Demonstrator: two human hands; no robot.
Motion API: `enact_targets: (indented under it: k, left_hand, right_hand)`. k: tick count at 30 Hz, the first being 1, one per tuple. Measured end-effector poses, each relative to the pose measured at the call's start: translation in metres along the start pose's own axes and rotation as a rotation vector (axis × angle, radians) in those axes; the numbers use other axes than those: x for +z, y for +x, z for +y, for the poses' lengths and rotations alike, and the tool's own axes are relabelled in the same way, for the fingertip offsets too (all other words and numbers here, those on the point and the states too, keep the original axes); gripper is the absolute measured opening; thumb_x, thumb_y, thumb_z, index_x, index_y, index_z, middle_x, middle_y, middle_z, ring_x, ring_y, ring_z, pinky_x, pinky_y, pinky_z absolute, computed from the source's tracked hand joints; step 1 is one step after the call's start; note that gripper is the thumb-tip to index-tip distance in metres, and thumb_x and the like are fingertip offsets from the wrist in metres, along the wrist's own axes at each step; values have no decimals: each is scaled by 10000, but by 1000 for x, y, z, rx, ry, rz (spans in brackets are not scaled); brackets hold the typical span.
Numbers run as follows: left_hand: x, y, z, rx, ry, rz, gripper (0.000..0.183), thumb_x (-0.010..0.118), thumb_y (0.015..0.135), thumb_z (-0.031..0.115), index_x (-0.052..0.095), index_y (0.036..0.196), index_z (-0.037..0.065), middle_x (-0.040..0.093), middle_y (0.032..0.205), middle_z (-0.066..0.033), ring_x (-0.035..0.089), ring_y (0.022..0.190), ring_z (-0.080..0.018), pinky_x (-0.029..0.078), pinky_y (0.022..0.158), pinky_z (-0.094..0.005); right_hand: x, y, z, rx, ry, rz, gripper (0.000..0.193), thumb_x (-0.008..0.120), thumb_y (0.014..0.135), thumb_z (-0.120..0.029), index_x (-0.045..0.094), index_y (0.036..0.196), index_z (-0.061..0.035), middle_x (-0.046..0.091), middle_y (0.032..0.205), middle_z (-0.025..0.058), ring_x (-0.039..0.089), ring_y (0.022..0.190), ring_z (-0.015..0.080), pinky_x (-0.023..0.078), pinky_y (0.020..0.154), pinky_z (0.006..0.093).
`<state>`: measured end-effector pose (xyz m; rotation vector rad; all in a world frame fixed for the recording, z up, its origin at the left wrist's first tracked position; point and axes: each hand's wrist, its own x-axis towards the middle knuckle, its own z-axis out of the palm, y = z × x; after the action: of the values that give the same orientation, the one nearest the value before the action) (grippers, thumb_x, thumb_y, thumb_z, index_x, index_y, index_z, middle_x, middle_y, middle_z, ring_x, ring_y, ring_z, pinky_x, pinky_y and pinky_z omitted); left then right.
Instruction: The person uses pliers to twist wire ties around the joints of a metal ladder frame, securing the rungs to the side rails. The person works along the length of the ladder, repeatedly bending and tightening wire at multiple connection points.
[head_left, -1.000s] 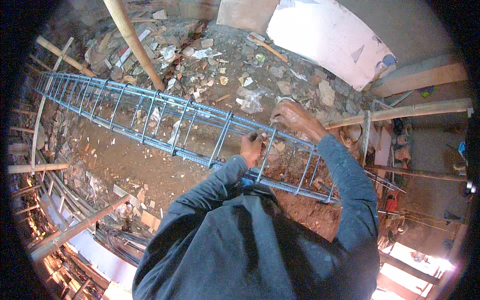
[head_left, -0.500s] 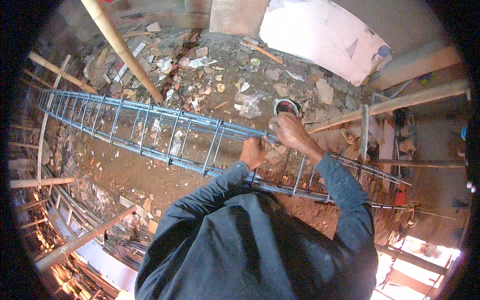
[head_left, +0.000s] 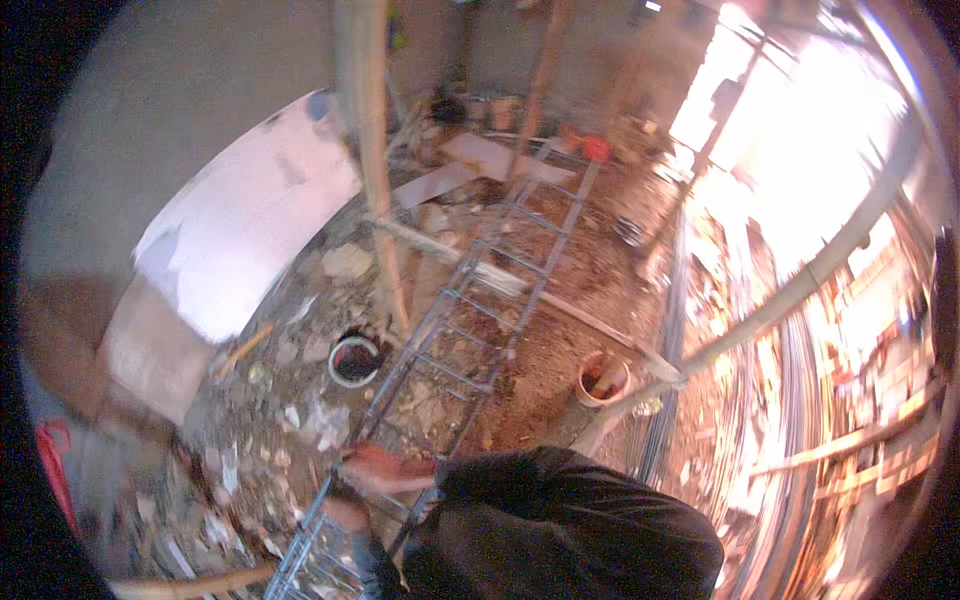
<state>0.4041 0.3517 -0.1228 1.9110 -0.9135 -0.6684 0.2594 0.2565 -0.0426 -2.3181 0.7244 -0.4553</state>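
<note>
1. Head view, work piece. The rebar cage (head_left: 545, 272) runs from the lower left edge, beneath the hands, toward the upper middle, crossing a wooden crosspiece (head_left: 600, 335).
2. Head view, hands. The right hand (head_left: 385, 470) and left hand (head_left: 345, 512) lie close together at the cage's left-hand side. Both are blurred; whether the fingers are spread, pressed together or pinching anything cannot be told.
3. Head view, done. Crossbars (head_left: 450, 373) already span the cage at intervals along its visible length, so the frame appears largely assembled.
4. Head view, remaining. Whether each crossing is fastened cannot be made out. From the hands' position, work at this stretch is judged unfinished; how many joints remain is unclear.
5. Head view, surroundings. A white-rimmed bucket (head_left: 353, 360) stands just beside the cage, left of it; a second bucket (head_left: 603, 380) stands to its right.
</note>
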Motion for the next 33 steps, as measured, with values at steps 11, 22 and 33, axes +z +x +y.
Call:
enact_targets:
  k: [11, 22, 33]
  left_hand:
    - [-7, 20, -22, 102, 351, 98, 255, 579, 988, 227, 695, 1071, 16, 712, 974, -210, 687, 879, -338, 516, 695, -469]
    - [-1, 10, -4, 233, 722, 226, 334, 681, 942, 350, 741, 1007, 29, 706, 888, -214, 690, 787, -338, 534, 654, -486]
    - [-18, -33, 93, 69, 386, 167, 208, 600, 943, 204, 759, 1075, 174, 727, 986, -217, 687, 879, -461, 548, 749, -552]
  right_hand:
    - [55, -2, 32, -52, -87, 234, 235, 614, 840, -214, 647, 1068, -170, 666, 1023, 101, 617, 1058, 302, 370, 1038, 490]
    - [61, 14, 51, -346, -493, 453, 397, 622, 851, -256, 626, 1231, -141, 557, 1366, 110, 490, 1322, 347, 326, 1137, 543]
    - [-39, 73, 11, -155, -371, -509, 669, 562, 906, -139, 335, 1499, 70, 664, 1173, 299, 673, 1045, 436, 552, 877, 526]
